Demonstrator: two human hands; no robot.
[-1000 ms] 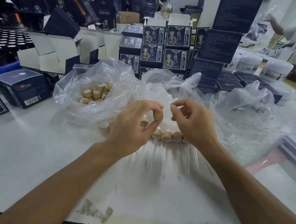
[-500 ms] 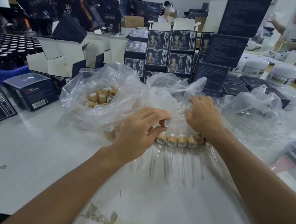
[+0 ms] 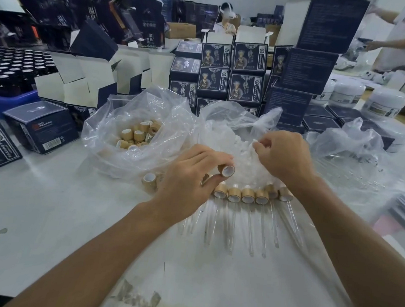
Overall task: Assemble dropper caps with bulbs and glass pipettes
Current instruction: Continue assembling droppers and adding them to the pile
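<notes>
My left hand [image 3: 190, 179] pinches a bamboo-coloured dropper cap [image 3: 228, 170] between thumb and fingertips, its white-lined opening facing me. My right hand [image 3: 282, 156] reaches into the middle clear bag of white bulbs [image 3: 241, 161], fingers curled among them; what it pinches is hidden. A row of several assembled droppers [image 3: 247, 196] lies on the white table, glass pipettes [image 3: 250, 228] pointing toward me. A loose cap [image 3: 149, 179] stands left of the row. The left bag of caps [image 3: 138, 135] lies open.
A third clear bag [image 3: 354, 159] with glass pipettes lies to the right. Dark printed boxes [image 3: 231, 73] are stacked behind the bags, white jars [image 3: 384, 103] at the far right, dark bottles [image 3: 8, 68] at the far left. A person works at the back right.
My right hand left the cap, went into the bulb bag and is now drawing up with curled fingers. My left hand keeps the cap and has turned its opening toward me.
</notes>
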